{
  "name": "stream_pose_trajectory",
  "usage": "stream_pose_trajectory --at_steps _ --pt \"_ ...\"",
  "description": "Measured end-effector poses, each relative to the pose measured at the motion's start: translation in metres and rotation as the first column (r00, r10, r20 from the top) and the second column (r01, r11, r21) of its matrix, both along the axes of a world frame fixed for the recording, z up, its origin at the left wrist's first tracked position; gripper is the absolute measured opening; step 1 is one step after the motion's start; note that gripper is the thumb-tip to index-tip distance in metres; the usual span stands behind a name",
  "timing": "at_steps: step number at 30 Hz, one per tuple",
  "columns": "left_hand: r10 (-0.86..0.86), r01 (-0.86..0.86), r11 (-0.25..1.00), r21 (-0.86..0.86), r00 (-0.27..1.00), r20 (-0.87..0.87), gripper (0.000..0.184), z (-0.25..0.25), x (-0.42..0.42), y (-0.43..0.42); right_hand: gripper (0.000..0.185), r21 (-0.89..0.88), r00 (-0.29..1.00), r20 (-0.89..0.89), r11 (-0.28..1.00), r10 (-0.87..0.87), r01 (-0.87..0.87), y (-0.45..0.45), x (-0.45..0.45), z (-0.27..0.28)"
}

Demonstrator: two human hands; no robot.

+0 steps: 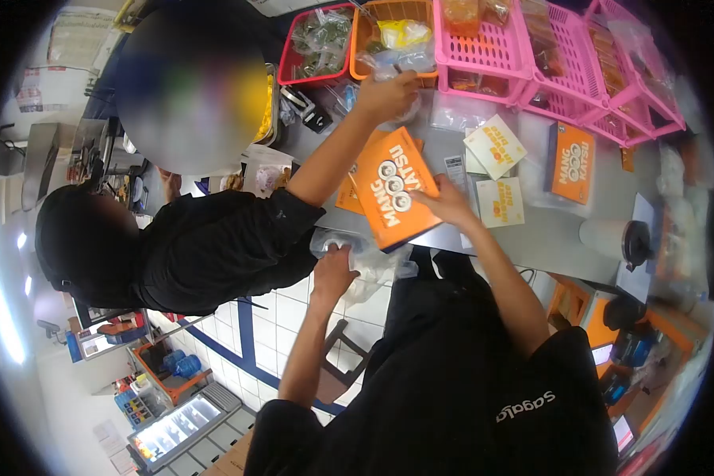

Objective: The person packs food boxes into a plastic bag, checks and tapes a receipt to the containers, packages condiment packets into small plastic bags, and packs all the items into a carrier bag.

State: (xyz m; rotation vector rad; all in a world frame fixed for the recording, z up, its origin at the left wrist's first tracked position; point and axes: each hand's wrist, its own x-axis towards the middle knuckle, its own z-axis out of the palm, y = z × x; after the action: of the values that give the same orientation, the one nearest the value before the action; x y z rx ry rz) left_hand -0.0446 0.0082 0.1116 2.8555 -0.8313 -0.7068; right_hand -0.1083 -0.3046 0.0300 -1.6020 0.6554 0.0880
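My right hand (446, 204) is closed on the lower right side of an orange box (395, 190) with "MANG KATSU" lettering, held tilted over the counter's front edge. Below and left of it, my left hand (336, 274) grips a clear plastic bag (369, 270) that hangs off the counter edge. Part of another orange box (347, 197) shows behind the held one. White and yellow printed cards (500, 201) lie right of my right hand. A second "MANG KATSU" box (571, 164) rests farther right on clear plastic.
A co-worker in black (214, 246) stands at the left, one arm reaching across to an orange basket (431, 75). Beside it are a red basket (282, 63) and pink racks (523, 91). A lidded cup (603, 238) lies at the right.
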Motion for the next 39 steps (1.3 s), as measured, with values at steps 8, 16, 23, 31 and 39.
stream_pose_trajectory --at_steps 8,16,23,31,39 --pt "0.063 -0.363 0.912 -0.19 0.582 -0.811 0.03 0.062 -0.011 -0.093 0.071 0.332 0.968 0.19 0.938 -0.165 0.095 -0.078 -0.143 0.119" --pt "-0.076 -0.889 0.452 0.07 -0.116 -0.99 0.028 0.091 -0.025 -0.235 0.067 0.097 0.763 0.471 0.886 -0.443 0.454 -0.103 -0.197 0.182" --pt "-0.11 -0.938 0.34 -0.065 0.029 -0.994 0.046 0.059 0.027 -0.192 0.067 -0.111 0.856 0.457 0.939 -0.242 0.325 -0.052 -0.165 0.112" --pt "-0.021 -0.634 0.569 -0.523 0.625 -0.781 0.029 0.038 0.083 -0.089 0.072 -0.399 0.9 0.062 0.837 0.431 -0.373 -0.031 -0.125 0.085" --pt "-0.373 0.245 0.892 -0.381 0.873 -0.312 0.067 0.006 0.104 -0.134 0.069 -0.369 0.688 -0.076 0.621 0.722 -0.692 -0.047 -0.058 0.069"
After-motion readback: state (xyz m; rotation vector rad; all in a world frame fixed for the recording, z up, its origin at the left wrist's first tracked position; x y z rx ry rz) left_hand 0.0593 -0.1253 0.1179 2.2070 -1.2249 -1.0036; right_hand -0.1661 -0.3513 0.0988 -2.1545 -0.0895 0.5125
